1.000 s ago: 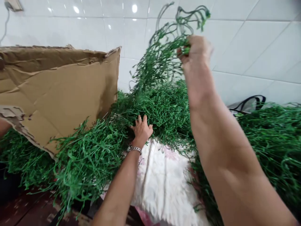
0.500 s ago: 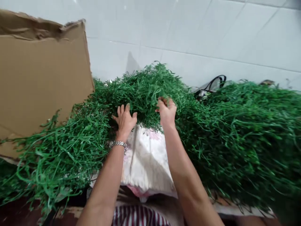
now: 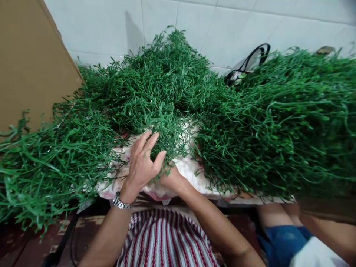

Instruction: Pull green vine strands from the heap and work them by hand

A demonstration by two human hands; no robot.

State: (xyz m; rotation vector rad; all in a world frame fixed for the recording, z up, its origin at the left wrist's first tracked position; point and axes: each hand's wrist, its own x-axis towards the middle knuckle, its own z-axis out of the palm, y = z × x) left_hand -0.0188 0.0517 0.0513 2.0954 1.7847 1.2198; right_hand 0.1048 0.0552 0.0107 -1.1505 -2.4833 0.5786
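In front of my body, my right hand (image 3: 172,178) is closed around the near end of a bunch of thin green artificial-looking plant sprigs (image 3: 167,124). Its fingers are partly hidden behind the sprigs and the other hand. My left hand (image 3: 142,160), with a metal watch on the wrist, lies along the left side of this bunch, fingers apart and thumb out. The bunch spreads away from me over a white cloth with pink marks (image 3: 191,172). Behind it rises a larger green heap (image 3: 167,70).
Green piles lie at the left (image 3: 55,155) and right (image 3: 278,129). A cardboard box (image 3: 30,63) stands at the far left. Black straps (image 3: 251,55) show near the white tiled wall (image 3: 239,26). Another person's blue-clothed leg (image 3: 286,243) is at the lower right.
My right hand has come from the back heap towards my body with a bunch of sprigs. My left hand has moved nearer too, beside the bunch. The view has shifted.
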